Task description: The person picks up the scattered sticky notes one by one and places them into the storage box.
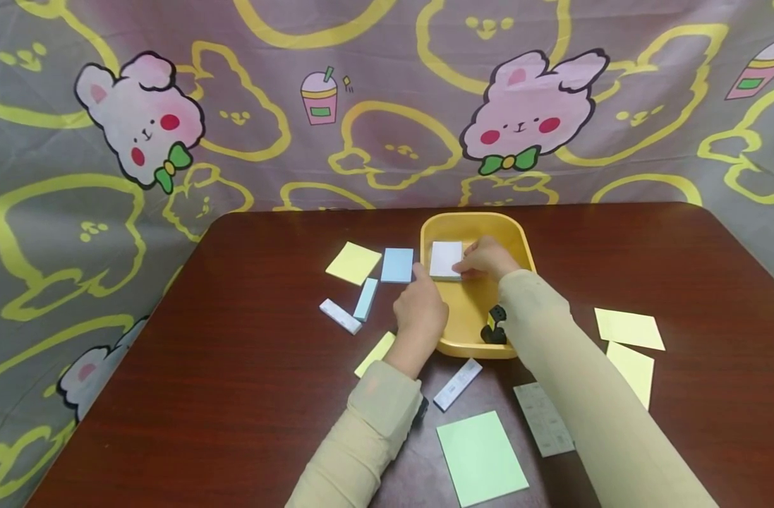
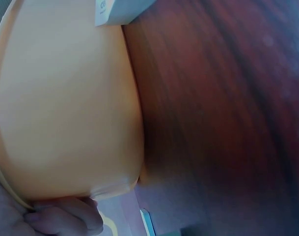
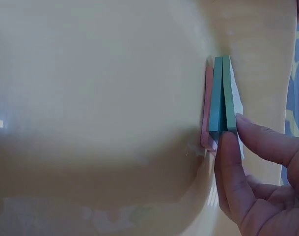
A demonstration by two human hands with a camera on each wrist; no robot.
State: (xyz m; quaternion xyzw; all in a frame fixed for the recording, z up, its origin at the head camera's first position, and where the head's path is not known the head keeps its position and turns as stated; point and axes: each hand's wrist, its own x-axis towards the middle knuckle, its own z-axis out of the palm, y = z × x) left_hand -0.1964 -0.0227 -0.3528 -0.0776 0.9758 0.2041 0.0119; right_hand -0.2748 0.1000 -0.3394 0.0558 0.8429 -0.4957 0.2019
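Observation:
A yellow plastic bin (image 1: pixel 456 310) stands on the table, and my left hand (image 1: pixel 420 310) grips its left rim. The left wrist view shows the fingers (image 2: pixel 66 216) of that hand curled at the rim. Inside the bin, my right hand (image 1: pixel 490 257) pinches the lower right edge of a sticky note pad (image 1: pixel 446 257) with a pale face. From the right wrist view, this pad has a green edge (image 3: pixel 229 93). Beside it are a teal pad (image 3: pixel 216 98) and a pink pad (image 3: pixel 206 108), close together by the bin's wall.
Left of the bin lie a blue pad (image 1: pixel 396 265), a yellow pad (image 1: pixel 353 263) and several narrow strips (image 1: pixel 365 300). In front are another strip (image 1: pixel 458 384), a large green pad (image 1: pixel 482 458) and a grey-green printed sheet (image 1: pixel 542 420). Yellow notes (image 1: pixel 629 329) lie right. Patterned cloth (image 1: pixel 374 148) hangs behind.

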